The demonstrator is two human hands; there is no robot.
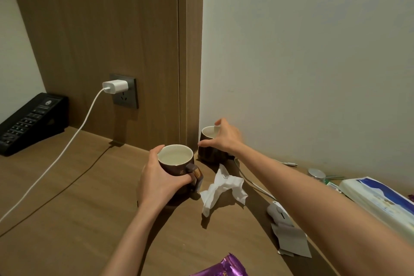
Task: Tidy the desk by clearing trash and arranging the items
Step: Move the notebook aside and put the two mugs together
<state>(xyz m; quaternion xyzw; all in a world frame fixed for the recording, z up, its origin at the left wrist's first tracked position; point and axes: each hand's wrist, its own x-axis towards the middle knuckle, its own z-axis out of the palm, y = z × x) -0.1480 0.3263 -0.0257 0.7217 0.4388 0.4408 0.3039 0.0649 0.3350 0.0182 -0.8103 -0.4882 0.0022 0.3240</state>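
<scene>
While the left hand grips the near mug round its brown wall, fingers curled to the handle side, the right hand hangs over the far mug w/ fingers spread wide: thumb down by the mug's left side, index up at the back rim. Can't tell if it touches; that hand is a bit blurred. Both mugs stand upright on the desk, white inside. Far one sits in the corner where wood panel meets white wall; near one is in front & left of it, apart. Crumpled tissue lies just right of the near mug, between the forearms. Further right by the wall: small white gadget, grey card, tissue pack. Purple wrapper at the bottom edge. Left side: black phone, white charger in a socket, its cable trailing across the desk.
</scene>
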